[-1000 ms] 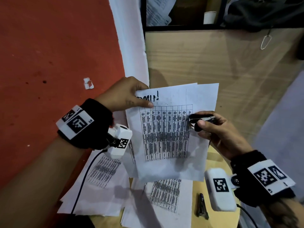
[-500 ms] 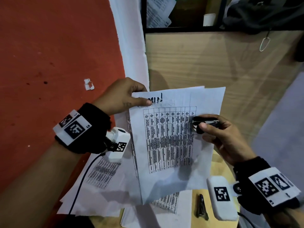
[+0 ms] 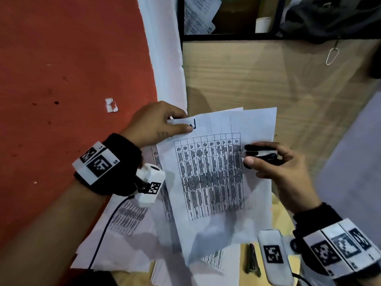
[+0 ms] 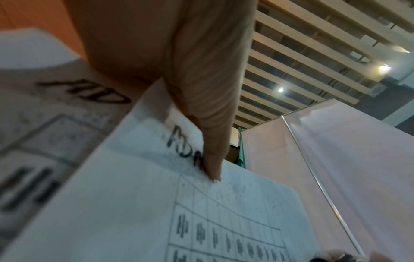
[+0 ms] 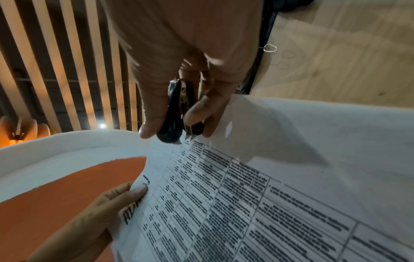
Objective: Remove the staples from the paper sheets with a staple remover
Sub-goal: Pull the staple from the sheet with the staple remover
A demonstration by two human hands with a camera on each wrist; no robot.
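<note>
Lifting and swinging the printed sheets (image 3: 212,174) clockwise off the paper stack (image 3: 127,234) relative to a second ago; lower edge now hanging freer above the desk (image 3: 268,83). Left hand (image 3: 156,124) pinching the top-left corner, thumb on the handwritten heading. Right hand (image 3: 276,162) clasping the staple remover (image 3: 259,153), closed around it, touching the sheets' right edge. No staple discernible. Probably checking the set or seeking the next staple; a stapler-like tool (image 3: 252,259) lying near the stack.
</note>
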